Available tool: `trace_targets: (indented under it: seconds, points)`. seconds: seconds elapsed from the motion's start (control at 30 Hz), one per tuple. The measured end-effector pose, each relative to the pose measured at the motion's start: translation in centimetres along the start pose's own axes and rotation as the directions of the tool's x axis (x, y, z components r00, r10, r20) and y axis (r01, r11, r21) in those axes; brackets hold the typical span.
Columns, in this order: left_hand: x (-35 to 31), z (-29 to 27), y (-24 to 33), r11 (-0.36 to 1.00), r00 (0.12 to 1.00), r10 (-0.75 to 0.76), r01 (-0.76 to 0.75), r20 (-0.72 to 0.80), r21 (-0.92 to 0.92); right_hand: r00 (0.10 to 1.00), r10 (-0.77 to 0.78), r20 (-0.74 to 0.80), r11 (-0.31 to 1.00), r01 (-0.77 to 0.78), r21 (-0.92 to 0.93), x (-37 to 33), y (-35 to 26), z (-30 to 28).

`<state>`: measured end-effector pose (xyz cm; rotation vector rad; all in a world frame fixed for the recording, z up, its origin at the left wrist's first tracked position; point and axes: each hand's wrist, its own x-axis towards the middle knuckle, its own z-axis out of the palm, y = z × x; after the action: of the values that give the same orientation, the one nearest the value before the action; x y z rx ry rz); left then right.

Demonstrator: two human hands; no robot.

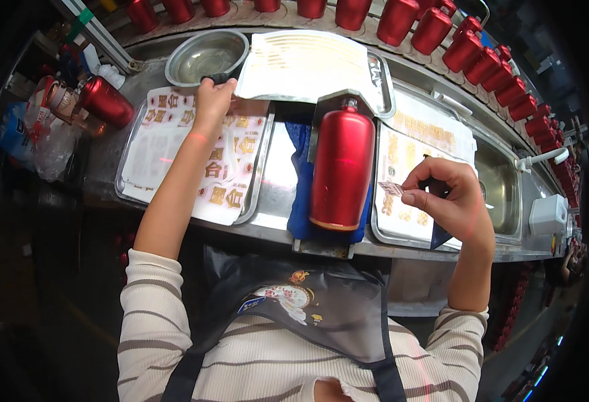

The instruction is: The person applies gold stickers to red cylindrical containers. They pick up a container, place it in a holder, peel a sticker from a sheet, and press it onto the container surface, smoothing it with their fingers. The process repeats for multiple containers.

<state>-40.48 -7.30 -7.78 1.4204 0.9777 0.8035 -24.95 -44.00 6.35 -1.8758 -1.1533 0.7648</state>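
Red and glossy, the bottle (pixel 343 171) lies on blue cloth (pixel 300 218), neck pointing away; probably slippery, best steadied around its sides. The right hand (pixel 452 194) pinches a small label (pixel 391 188) by one end, likely light and easily creased. The left hand (pixel 215 106) grips something black (pixel 214 78) beside the bowl (pixel 207 58).

Steel counter (pixel 272 213), sink (pixel 507 204), dark floor (pixel 83 335), bluish lights (pixel 542 375)

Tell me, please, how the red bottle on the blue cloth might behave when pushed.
The red bottle probably stays stiff, its outline looking smooth and undented. Its glossy finish may feel slippery. Its rounded body might roll, though the blue cloth could slow it.
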Motion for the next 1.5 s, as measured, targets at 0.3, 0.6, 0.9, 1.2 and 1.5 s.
trace_targets:
  seconds: [0.3, 0.6, 0.9, 1.2, 1.5]
  points:
    - [-14.3, 0.8, 3.5, 0.983, 0.897, 0.165, -0.114, 0.409, -0.144, 0.920, -0.149, 0.361, 0.984, 0.173, -0.034, 2.2, -3.8, 0.2]
    - [-17.0, 5.3, 3.2, 0.946, 0.775, 0.078, 0.141, 0.628, -0.291, 0.905, -0.244, 0.348, 0.798, 0.391, -0.459, 7.8, -2.9, 1.5]
    - [-18.5, 8.4, 5.2, 0.976, 0.908, 0.027, -0.114, 0.418, 0.187, 0.908, -0.348, 0.231, 0.820, 0.415, -0.394, 10.4, -0.5, 1.2]
    - [-18.2, 8.2, 4.5, 0.935, 0.882, -0.012, 0.178, 0.471, -0.308, 0.960, 0.119, -0.252, 0.946, -0.033, 0.322, 5.4, 4.9, 5.6]
    - [-17.6, 8.5, 4.5, 0.963, 0.880, -0.057, 0.173, 0.472, -0.207, 0.966, 0.088, -0.244, 0.929, 0.009, 0.370, 5.7, 5.0, 6.0]
